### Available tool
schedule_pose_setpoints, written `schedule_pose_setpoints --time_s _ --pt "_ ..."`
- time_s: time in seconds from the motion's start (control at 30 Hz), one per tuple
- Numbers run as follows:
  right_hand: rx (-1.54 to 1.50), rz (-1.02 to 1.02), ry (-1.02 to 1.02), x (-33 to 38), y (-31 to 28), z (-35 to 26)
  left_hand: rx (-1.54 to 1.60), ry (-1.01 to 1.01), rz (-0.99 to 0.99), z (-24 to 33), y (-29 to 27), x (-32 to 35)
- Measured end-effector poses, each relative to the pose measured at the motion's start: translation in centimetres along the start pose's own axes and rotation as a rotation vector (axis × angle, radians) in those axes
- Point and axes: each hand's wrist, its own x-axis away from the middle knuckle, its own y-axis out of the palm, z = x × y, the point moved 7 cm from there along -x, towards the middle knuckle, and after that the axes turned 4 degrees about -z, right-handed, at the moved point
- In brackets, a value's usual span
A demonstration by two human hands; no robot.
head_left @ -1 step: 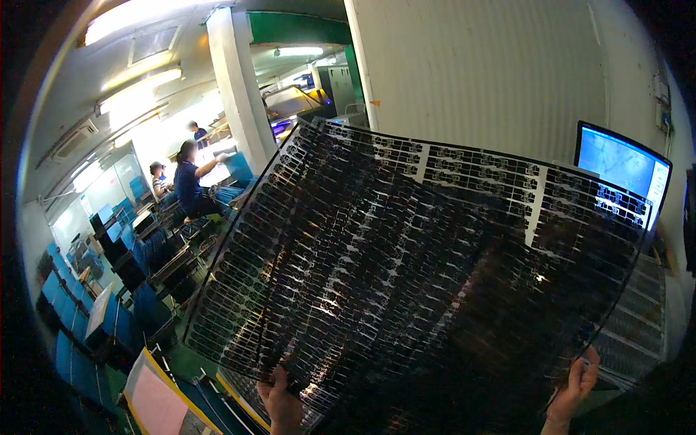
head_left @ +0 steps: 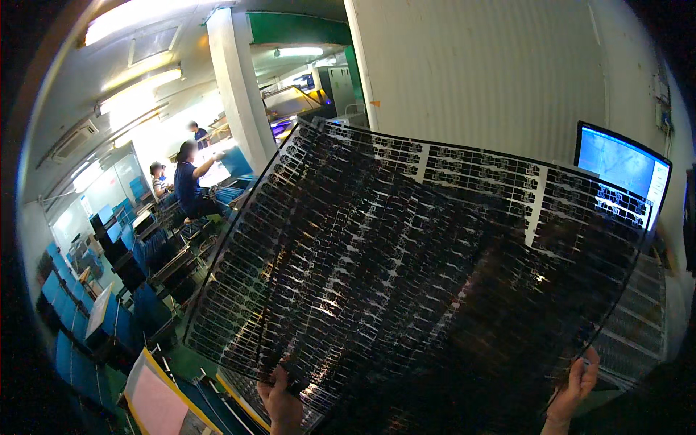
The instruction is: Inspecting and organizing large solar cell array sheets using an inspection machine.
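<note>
Only far co-worker's arm [head_left: 208, 167] shifted slightly; left hand [head_left: 281, 401] and right hand [head_left: 574, 391] keep closed grip on near edges of patterned sheet [head_left: 341, 250], hold seemingly steady.

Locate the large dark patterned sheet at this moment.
In the head view, the large dark patterned sheet fills the middle, held between the left hand and right hand, with its upper right corner overlapping the lit monitor.

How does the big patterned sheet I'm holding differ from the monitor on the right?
The patterned sheet is mostly dark; the monitor glows blue. The sheet fills much of the view; the monitor appears far smaller. Left hand and right hand hold the sheet; neither touches the monitor. Both look roughly rectangular.
</note>
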Motion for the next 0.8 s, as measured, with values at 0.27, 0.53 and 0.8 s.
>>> schedule_pose_setpoints --time_s 0.27,0.53,0.8 --pt "-0.022 -0.072 -0.014 0.2 -1.2 0.5 -0.010 -0.065 -0.117 0.7 0.5 0.5" --pt "0.140 -0.039 0.177 1.8 1.0 2.8 -0.195 0.037 0.056 -0.5 -3.7 -1.6" --pt "-0.076 -0.461 0.946 9.5 3.6 10.6 -0.559 -0.131 -0.376 -2.7 -6.4 -2.9"
